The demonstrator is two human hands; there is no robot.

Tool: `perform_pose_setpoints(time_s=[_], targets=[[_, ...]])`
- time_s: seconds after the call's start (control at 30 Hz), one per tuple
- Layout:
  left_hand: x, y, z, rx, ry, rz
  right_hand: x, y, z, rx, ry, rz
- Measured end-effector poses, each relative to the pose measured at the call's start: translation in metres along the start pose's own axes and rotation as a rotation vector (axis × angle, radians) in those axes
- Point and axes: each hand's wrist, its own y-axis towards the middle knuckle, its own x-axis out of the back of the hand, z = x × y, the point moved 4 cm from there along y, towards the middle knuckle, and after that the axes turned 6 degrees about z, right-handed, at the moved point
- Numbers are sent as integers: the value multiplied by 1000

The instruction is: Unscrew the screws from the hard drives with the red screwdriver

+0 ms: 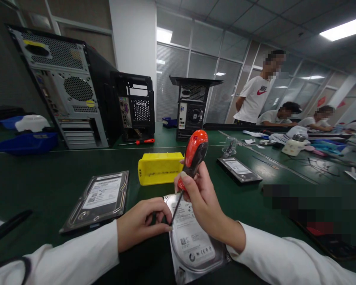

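My right hand (206, 202) grips the red and black handle of a screwdriver (197, 148), which is tilted with its shaft pointing down and to the left. Its tip is at the left edge of a silver hard drive (195, 233) with a white label, lying on the bench in front of me. Beside that tip my left hand (145, 221) has thumb and fingertips drawn together at the drive's edge. Whatever may be between those fingertips is too small or hidden to make out. Part of the drive's far end is covered by my hands.
A second hard drive (103, 196) lies left, a third (239, 170) right. Behind my hands stands a yellow bin (160, 168). Computer cases (77, 91) line the back, with another screwdriver (145, 141) before them. A clear container (230, 146) stands right; several people are beyond.
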Motion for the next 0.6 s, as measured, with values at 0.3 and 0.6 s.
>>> perform_pose_setpoints(time_s=[0.3,0.6], targets=[[2,6,7,-96,30,-42,0,0,0,6,-36,-8],[1,9,14,-67,-57,-56,4,0,-2,2,-74,-82]])
